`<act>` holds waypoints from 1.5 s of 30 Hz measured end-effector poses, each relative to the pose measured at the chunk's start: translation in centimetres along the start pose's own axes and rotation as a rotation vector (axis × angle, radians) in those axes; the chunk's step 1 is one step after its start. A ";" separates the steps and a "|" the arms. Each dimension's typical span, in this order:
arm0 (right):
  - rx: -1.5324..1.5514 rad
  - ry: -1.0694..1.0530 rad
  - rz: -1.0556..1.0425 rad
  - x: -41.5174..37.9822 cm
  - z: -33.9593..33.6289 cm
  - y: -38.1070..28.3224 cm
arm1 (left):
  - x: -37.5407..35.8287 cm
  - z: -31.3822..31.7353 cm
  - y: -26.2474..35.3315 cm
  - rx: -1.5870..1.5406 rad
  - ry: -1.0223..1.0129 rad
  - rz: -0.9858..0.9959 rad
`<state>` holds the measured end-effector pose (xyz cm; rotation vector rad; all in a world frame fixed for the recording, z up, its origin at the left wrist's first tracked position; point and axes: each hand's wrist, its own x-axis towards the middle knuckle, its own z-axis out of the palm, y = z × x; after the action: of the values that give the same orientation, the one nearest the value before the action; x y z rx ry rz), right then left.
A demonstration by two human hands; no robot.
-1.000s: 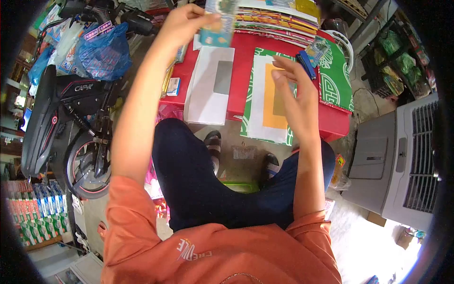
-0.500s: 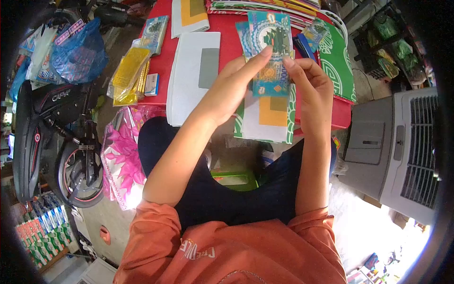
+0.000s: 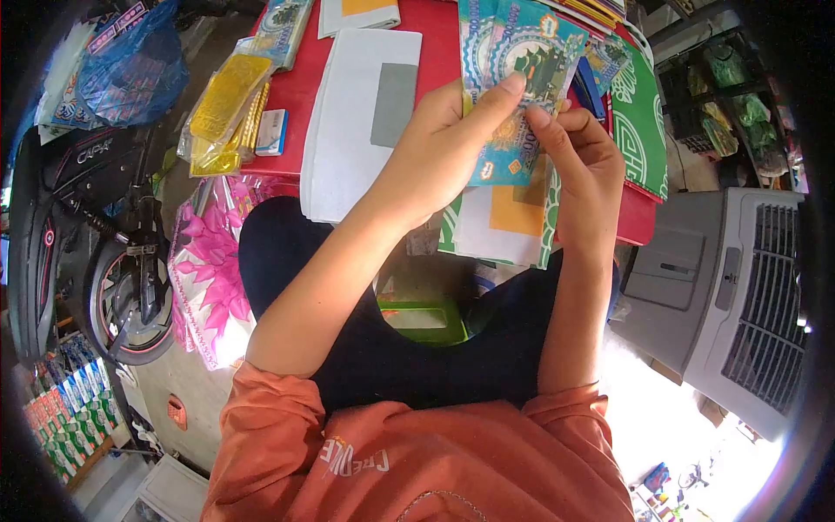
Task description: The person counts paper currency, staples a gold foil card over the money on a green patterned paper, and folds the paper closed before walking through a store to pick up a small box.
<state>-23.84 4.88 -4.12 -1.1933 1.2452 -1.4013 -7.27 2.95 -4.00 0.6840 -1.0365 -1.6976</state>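
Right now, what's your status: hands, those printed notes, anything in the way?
Left hand and right hand both pinch the teal printed paper notes. Notes held above the red table. Nothing blocking them.

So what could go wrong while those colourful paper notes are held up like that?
The paper notes are fanned between the left hand and the right hand, gripped mostly by fingertips, so one might slip and drop past the red table edge to the floor. Below them, the green-bordered sheet already hangs over that edge, so a bump from a wrist could tip it off too.
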 end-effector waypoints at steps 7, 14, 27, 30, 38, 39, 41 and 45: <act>-0.082 0.050 -0.015 -0.3 0.0 -0.8 | -0.2 0.2 0.0 -0.052 0.019 0.022; -0.142 0.059 -0.056 0.0 -0.6 -0.4 | 0.2 -0.3 -0.4 0.027 0.187 0.025; -0.012 0.037 -0.107 -0.1 -0.2 -0.5 | 0.6 -0.7 -0.8 0.011 0.226 0.142; 0.025 0.042 -0.063 -0.4 0.7 -1.0 | 0.4 -0.5 -0.6 -0.004 0.203 0.118; 0.008 0.072 -0.032 -0.5 1.0 -0.8 | 0.1 0.0 -1.0 0.037 0.161 0.087; 0.015 0.092 -0.041 -0.5 1.1 -0.9 | 0.1 0.0 -1.0 0.042 0.167 0.064; 0.013 0.096 -0.028 -0.5 1.1 -0.8 | 0.1 0.0 -1.1 0.033 0.188 0.063; 0.049 0.066 -0.024 -0.6 1.5 -0.9 | 0.2 0.2 -1.2 0.011 0.241 0.122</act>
<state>-22.34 5.32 -3.25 -1.1404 1.2387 -1.4908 -8.01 3.01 -4.95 0.7955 -0.8987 -1.4655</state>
